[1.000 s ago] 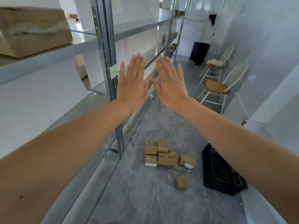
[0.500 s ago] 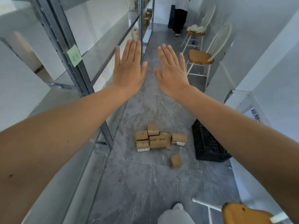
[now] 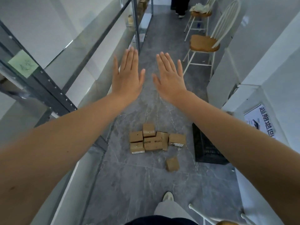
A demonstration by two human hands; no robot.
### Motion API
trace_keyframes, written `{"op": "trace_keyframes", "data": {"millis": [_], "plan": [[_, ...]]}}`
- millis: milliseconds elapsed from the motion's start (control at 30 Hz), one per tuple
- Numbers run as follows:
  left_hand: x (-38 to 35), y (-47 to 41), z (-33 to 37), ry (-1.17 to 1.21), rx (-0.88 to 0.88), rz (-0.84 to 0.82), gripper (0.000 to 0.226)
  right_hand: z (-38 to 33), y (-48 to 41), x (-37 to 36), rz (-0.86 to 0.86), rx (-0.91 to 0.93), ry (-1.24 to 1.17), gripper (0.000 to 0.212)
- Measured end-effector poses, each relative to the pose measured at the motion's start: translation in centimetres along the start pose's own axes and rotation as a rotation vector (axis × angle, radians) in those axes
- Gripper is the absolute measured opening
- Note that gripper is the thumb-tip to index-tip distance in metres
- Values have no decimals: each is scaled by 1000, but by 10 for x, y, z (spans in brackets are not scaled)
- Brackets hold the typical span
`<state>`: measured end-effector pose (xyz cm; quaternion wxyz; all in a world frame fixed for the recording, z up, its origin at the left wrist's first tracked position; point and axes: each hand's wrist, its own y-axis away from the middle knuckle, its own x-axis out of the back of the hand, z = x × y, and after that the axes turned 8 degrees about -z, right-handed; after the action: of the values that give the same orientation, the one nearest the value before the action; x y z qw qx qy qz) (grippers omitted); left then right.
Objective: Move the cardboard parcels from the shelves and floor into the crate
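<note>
Several small cardboard parcels lie heaped on the grey floor ahead of me, and one more parcel lies alone a little nearer. A black plastic crate stands on the floor to their right, partly hidden by my right forearm. My left hand and my right hand are stretched out in front of me, side by side, fingers straight, holding nothing, well above the parcels. More parcels sit on the far shelves.
Metal shelving with a green sticky note runs along the left. White chairs with wooden seats stand at the right wall; another chair is at my right foot. A person stands at the aisle's far end.
My view has tipped downward: the floor parcels and crate now sit nearer the centre, and my leg and foot show. Both hands stay flat and apart, holding nothing.
</note>
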<state>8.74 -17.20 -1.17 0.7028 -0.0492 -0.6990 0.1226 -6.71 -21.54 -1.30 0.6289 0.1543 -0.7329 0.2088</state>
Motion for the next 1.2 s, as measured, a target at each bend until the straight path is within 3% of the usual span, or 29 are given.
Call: {"op": "trace_keyframes", "data": {"millis": [367, 800, 1200], "plan": [[-65, -48, 42, 91, 20, -102, 62, 76, -45, -50, -130, -13, -64, 63], [-149, -101, -39, 136, 107, -226, 62, 29, -137, -131, -301, 29, -58, 63], [-266, -140, -92, 192, 85, -489, 62, 43, -198, -232, -470, -172, -52, 63]]}}
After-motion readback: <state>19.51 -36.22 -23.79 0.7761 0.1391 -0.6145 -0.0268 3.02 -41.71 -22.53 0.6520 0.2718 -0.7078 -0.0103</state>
